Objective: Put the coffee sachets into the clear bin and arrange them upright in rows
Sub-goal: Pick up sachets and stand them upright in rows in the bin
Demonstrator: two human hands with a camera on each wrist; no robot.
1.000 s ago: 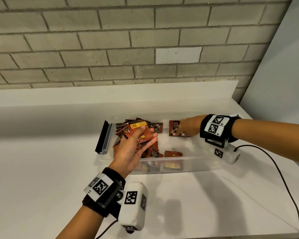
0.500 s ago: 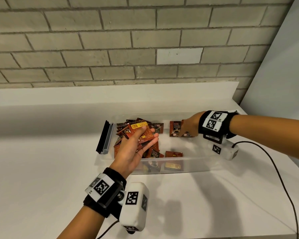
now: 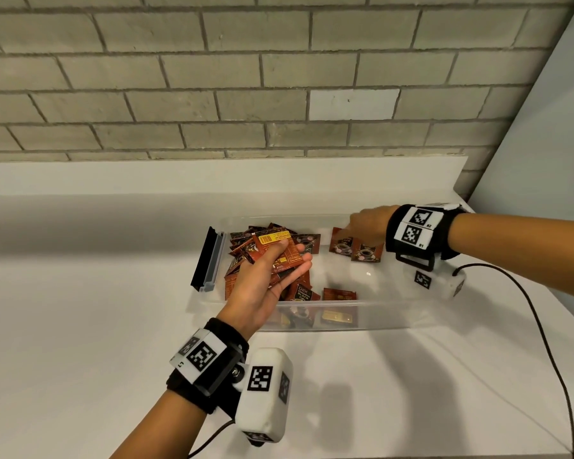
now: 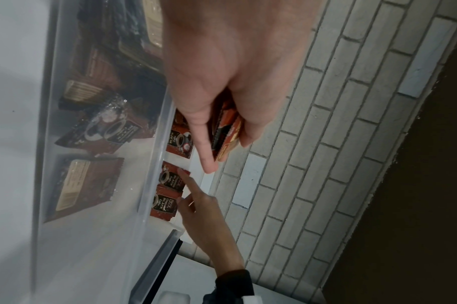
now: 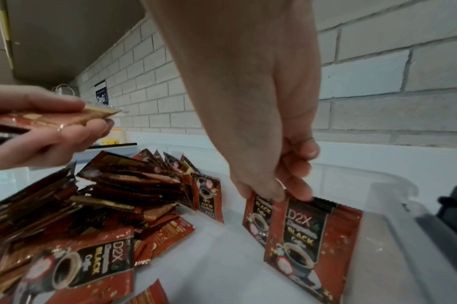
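Observation:
A clear bin sits on the white counter. Brown coffee sachets lie in a loose pile at its left end. My left hand hovers palm-up over the pile and grips a stack of sachets, also seen in the left wrist view. Two sachets stand upright side by side against the far wall. My right hand touches their top edges with its fingertips. A few sachets lie flat near the front wall.
A black and grey handle is on the bin's left end. The wrist camera's cable runs across the counter on the right. A brick wall rises behind the bin, and a grey panel stands at the right.
My right hand has lifted from in front of the far-wall sachets to their top edges, so a second upright sachet now shows. The left hand and its stack have hardly moved.

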